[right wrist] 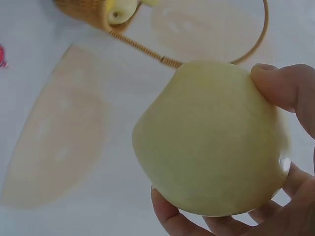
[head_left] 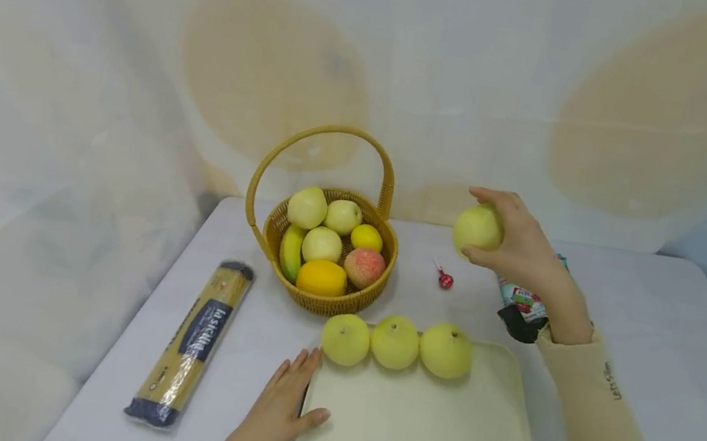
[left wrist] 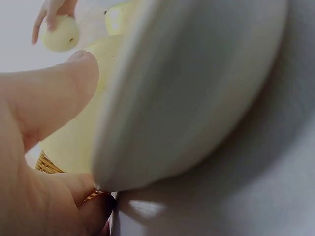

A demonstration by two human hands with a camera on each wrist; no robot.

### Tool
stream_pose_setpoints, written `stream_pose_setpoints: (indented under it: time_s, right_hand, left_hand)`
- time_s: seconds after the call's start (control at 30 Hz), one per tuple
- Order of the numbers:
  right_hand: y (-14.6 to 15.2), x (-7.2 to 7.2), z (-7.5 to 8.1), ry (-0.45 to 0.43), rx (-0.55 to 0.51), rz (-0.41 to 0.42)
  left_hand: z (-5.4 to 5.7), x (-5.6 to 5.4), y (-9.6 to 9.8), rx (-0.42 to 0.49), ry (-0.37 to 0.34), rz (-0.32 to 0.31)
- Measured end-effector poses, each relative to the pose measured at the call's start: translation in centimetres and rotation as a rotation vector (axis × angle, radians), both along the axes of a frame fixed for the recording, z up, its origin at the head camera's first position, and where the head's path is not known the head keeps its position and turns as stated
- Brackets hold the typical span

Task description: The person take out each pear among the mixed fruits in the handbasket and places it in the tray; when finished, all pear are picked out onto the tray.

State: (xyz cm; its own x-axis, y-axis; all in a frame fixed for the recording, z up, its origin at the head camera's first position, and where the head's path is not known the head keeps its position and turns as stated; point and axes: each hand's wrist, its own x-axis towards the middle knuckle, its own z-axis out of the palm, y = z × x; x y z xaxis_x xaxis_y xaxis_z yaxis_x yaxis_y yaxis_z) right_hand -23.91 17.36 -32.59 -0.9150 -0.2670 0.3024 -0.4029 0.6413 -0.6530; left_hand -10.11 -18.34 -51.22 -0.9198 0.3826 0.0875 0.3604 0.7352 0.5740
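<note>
Held up over the back right of the table, my right hand [head_left: 518, 240] grips a pale yellow-green pear-shaped fruit [head_left: 478, 230] between thumb and fingers. Its smooth, slightly tapered body fills the middle of the right wrist view. Three similar fruits [head_left: 395, 342] stand in a row along the back edge of the cream tray [head_left: 416, 434]. My left hand [head_left: 281, 403] lies at the tray's left side, fingers straight, thumb reaching over the rim and fingertips close to the leftmost fruit. The left wrist view shows that thumb [left wrist: 59, 96] beside the rim.
Behind the tray stands a handled wicker basket [head_left: 339, 304] with a peach [head_left: 364, 268], a banana [head_left: 290, 251] and several other fruits. A spaghetti pack [head_left: 193, 342] lies at left. A red lollipop [head_left: 445, 279] and a printed packet [head_left: 522, 302] lie at back right.
</note>
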Motion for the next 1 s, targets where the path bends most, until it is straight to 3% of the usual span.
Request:
stream_pose_setpoints:
  time_s: [0.2, 0.6, 1.0]
  right_hand:
    - [2.3, 1.7, -1.0, 0.042, -0.010, -0.055]
    - [4.4, 5.2, -3.2, 0.089, 0.035, -0.080]
    - [5.3, 7.2, -5.8, 0.110, 0.038, -0.127]
  left_hand:
    - [0.0, 0.0, -0.1, 0.001, 0.019, -0.002]
    - [0.3, 0.0, -0.1, 0.002, -0.008, -0.006]
    - [0.0, 0.0, -0.1, -0.009, 0.011, -0.007]
